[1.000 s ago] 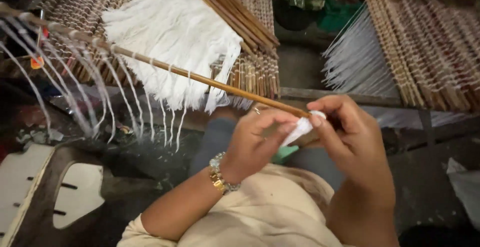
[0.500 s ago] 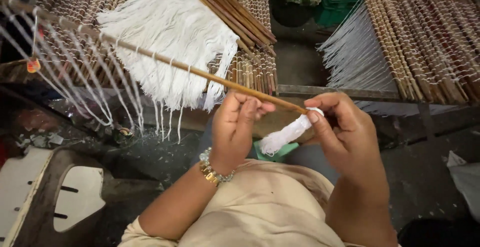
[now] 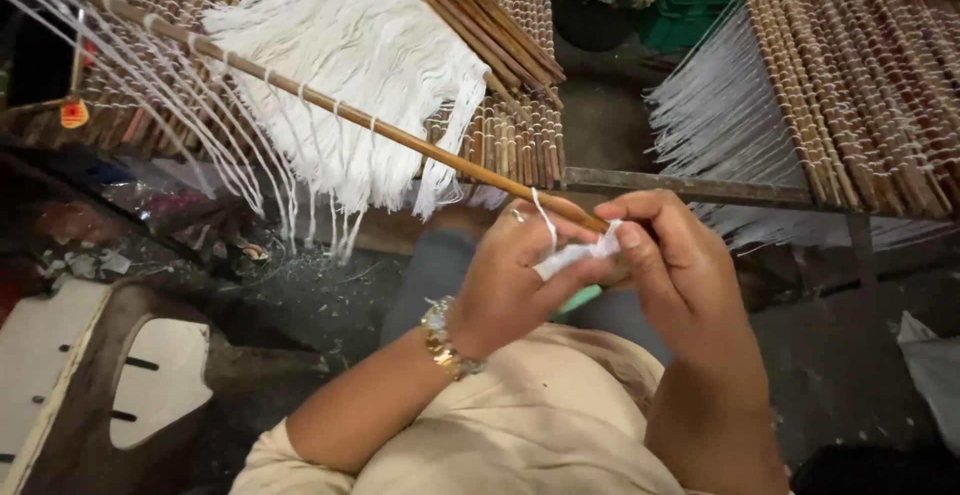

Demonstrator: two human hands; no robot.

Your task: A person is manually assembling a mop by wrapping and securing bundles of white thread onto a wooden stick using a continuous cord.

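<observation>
At far left, white cords [image 3: 150,85] hang from our long wooden stick [image 3: 330,105]. Our left hand [image 3: 510,285] has closed back in, pinching the white strip [image 3: 575,253] at the stick's near end; our right hand [image 3: 670,255] grips stick and strip, so the wrapping is tightening

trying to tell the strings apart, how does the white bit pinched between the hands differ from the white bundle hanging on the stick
The white bit is a short, crumpled tuft; the white bundle is a broad, thick mass of many long strands. The bit is pinched between the left hand and right hand at the near end of the stick; the bundle drapes untouched over the stick farther up. Both are white string.
</observation>
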